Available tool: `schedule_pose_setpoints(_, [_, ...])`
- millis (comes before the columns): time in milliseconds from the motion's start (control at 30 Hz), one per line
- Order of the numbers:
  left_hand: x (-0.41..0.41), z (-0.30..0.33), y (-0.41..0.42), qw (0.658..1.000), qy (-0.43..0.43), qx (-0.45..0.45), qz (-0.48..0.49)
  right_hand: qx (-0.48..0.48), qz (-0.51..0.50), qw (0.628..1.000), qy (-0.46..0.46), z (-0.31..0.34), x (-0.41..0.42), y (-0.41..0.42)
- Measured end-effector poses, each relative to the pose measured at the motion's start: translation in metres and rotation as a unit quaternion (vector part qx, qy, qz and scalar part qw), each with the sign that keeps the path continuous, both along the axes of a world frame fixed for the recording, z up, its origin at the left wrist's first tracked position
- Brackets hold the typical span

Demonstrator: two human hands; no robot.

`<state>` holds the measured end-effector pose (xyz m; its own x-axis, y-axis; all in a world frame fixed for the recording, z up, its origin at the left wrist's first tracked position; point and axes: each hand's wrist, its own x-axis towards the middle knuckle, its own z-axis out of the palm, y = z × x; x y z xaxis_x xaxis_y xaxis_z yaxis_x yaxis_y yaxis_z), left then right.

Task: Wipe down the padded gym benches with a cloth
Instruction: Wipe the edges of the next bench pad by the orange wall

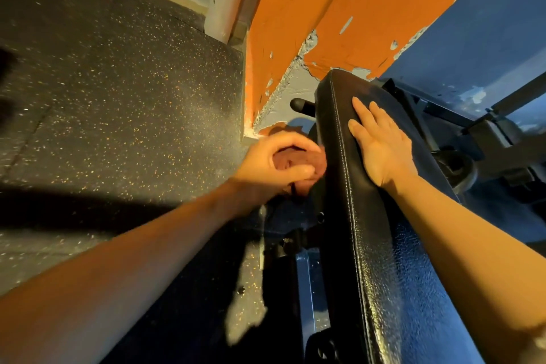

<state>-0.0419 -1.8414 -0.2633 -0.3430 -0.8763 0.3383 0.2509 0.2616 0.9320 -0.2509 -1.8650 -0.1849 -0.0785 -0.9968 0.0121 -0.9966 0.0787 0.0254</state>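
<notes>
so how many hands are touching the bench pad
1 for sure. The right hand lies flat on the bench pad. The left hand grips a cloth beside its edge; contact unclear.

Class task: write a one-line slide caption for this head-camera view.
Left hand grips a bunched cloth beside the black padded bench while the right hand rests flat on it.
</notes>
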Motion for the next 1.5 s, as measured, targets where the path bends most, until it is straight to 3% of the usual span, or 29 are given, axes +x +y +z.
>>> schedule_pose_setpoints(100, [-0.013,0.012,-0.018,0.998,0.016,0.003,0.062,0.003,-0.003,1.000,0.008,-0.004,-0.003,-0.003])
schedule_pose_setpoints(300, [-0.049,0.015,-0.005,0.990,-0.055,0.007,0.129,0.013,0.006,0.999,0.053,-0.006,-0.005,-0.008])
schedule_pose_setpoints(400, [-0.048,0.022,-0.004,0.988,-0.059,0.060,0.131,-0.011,-0.086,0.994,0.068,-0.004,0.001,-0.002])
schedule_pose_setpoints(467, [-0.039,0.026,0.015,0.990,-0.024,0.108,0.092,-0.008,-0.137,0.990,0.018,-0.002,0.015,0.010])
schedule_pose_setpoints(633, [-0.020,0.015,0.078,0.986,-0.024,0.156,0.045,0.053,0.002,0.997,-0.054,0.003,0.043,0.117])
schedule_pose_setpoints(767, [-0.033,0.030,0.062,0.979,-0.025,0.142,0.144,0.052,0.048,0.997,-0.043,0.010,0.046,0.207])
schedule_pose_setpoints(867, [-0.040,0.036,0.056,0.979,-0.003,0.142,0.145,0.024,0.048,0.997,-0.052,0.006,0.040,0.204])
schedule_pose_setpoints(967, [-0.041,0.034,0.058,0.980,-0.080,0.105,0.148,0.022,0.046,0.997,-0.060,0.004,0.035,0.199])
schedule_pose_setpoints(1067, [-0.031,0.046,0.077,0.978,-0.130,0.127,0.104,0.019,0.037,0.998,-0.057,0.005,0.033,0.198])
schedule_pose_setpoints(1167, [-0.019,0.070,0.102,0.984,-0.085,0.133,0.080,0.008,0.037,0.997,-0.073,0.005,0.032,0.193])
schedule_pose_setpoints(1233, [-0.016,0.094,0.115,0.987,0.029,0.147,0.055,-0.016,0.015,0.991,-0.133,0.008,0.034,0.194])
schedule_pose_setpoints(1333, [-0.019,0.126,0.131,0.950,0.190,0.247,0.016,-0.083,-0.064,0.959,-0.263,0.019,0.042,0.205])
schedule_pose_setpoints(1400, [-0.018,0.138,0.140,0.928,0.224,0.299,0.002,-0.154,-0.073,0.915,-0.366,0.031,0.052,0.217])
schedule_pose_setpoints(1500, [-0.015,0.142,0.144,0.952,0.128,0.275,-0.031,-0.195,-0.013,0.829,-0.523,0.053,0.068,0.230])
